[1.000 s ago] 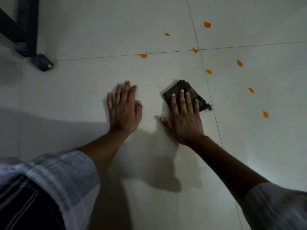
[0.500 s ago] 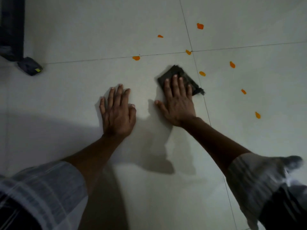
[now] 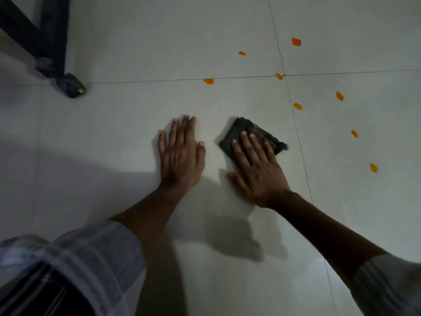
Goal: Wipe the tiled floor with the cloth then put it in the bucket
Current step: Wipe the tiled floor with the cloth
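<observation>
On tiled floor: left hand flat, empty; right hand flat, pressing dark cloth.

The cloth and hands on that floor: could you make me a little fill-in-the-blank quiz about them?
1. The dark cloth lies under the fingers of the ____ hand.
2. The left hand rests ____ on the tiled floor, touching no cloth.
3. The small scraps scattered on the tiles are ____ in colour.
4. A dark furniture leg stands at the upper ____ of the view.

Missing words: right; flat; orange; left
</observation>
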